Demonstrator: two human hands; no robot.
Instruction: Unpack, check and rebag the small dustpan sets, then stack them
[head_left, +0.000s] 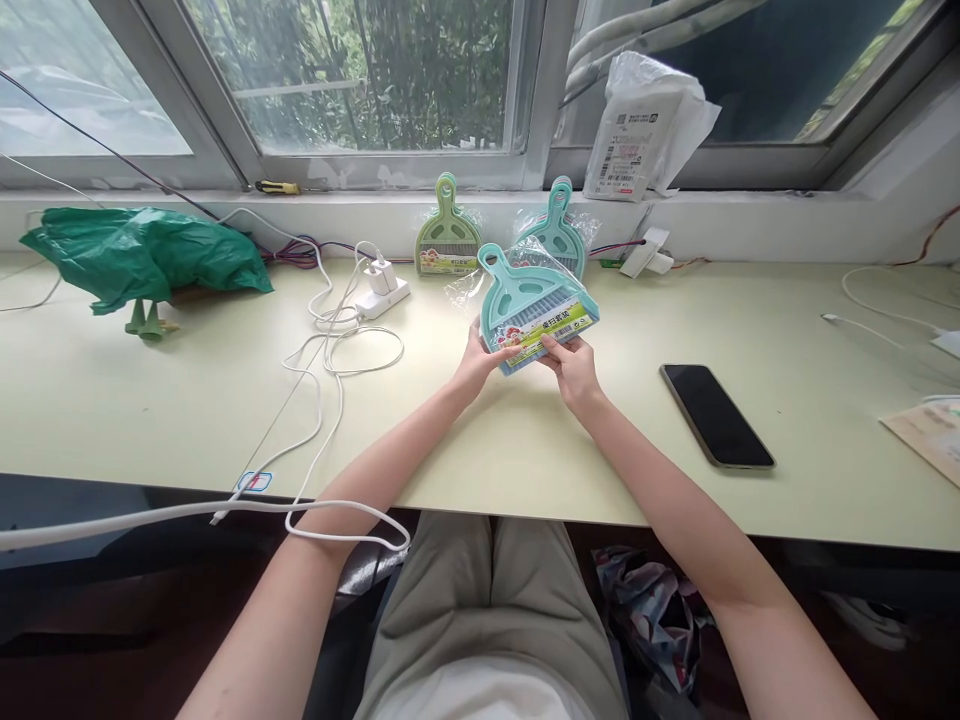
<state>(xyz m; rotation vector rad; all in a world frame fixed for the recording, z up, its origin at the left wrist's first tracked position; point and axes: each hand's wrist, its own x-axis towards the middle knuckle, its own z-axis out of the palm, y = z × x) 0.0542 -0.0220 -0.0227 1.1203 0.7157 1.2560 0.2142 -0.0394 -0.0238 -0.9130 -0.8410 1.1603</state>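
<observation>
Turquoise dustpan set [534,308] gripped by both hands [475,362] [576,374], themselves partly hidden, rear turquoise set [556,228] partly covered

Loose, grey-khaki fabric trousers [491,620] are worn, their matte cloth marked by soft creases and by rounded folds across the lap. The two trouser legs are divided at the middle by a narrow, shadowed line toward the far side. At the near edge, a plain white cloth top [499,692] is seen, lightly wrinkled and laid over the trousers. The left forearm [405,455] and right forearm [660,470] are left bare, and the left hand [478,370] and right hand [576,374] are likewise uncovered, with slim fingers [505,354].
</observation>
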